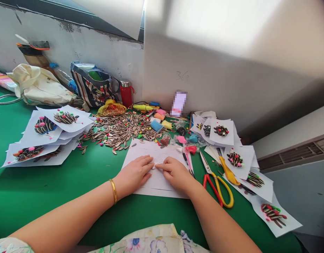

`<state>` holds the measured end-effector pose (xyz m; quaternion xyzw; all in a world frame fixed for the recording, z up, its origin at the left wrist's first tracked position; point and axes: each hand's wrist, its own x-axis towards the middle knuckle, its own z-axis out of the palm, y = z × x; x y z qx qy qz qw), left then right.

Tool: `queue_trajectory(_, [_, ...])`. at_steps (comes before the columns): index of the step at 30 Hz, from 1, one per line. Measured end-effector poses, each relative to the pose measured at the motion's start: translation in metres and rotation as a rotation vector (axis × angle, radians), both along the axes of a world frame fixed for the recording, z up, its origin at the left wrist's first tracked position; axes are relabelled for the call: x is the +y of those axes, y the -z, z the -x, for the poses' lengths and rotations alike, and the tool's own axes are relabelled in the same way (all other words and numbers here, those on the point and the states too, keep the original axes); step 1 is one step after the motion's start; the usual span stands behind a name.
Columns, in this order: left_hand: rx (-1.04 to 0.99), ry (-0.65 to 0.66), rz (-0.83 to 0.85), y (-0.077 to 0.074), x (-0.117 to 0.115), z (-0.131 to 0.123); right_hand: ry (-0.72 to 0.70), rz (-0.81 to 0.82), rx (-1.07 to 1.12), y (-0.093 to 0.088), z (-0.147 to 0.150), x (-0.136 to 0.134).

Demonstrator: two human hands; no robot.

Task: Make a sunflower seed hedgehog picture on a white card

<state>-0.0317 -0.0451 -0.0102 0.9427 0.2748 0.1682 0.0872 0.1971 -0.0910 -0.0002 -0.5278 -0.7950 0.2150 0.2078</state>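
Observation:
On a sheet of white paper (140, 151) lying over other sheets, my left hand (137, 172) rests flat with its fingers stretched out. My right hand (176, 174) points its index finger to the left, the other fingers curled under. Between the fingertips of both hands is a small whitish lump (153, 167), perhaps clay, largely covered. Faint pencil lines (163, 157) show on the paper above my right hand. A black pen (186, 160) lies at the sheet's right edge, close to my right hand.
Scissors (214, 182) with red and yellow handles and a yellow cutter (227, 170) lie to the right. Sunflower seeds (119, 126) are heaped behind the paper, near coloured clay packets (156, 125). Seed-decorated sheets are stacked left (60, 135) and right (279, 200). A red flask (126, 94) stands behind.

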Motion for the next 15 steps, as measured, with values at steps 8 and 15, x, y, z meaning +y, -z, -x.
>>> queue_trajectory(8, [0.009, -0.024, 0.071, -0.0024, 0.0009, 0.0018, 0.014, 0.006, 0.034, -0.002, -0.0001, -0.0001])
queue_trajectory(15, [0.026, -0.021, 0.07, -0.0032, 0.0, 0.0012, 0.017, 0.019, 0.018, -0.0022, 0.0006, 0.0003])
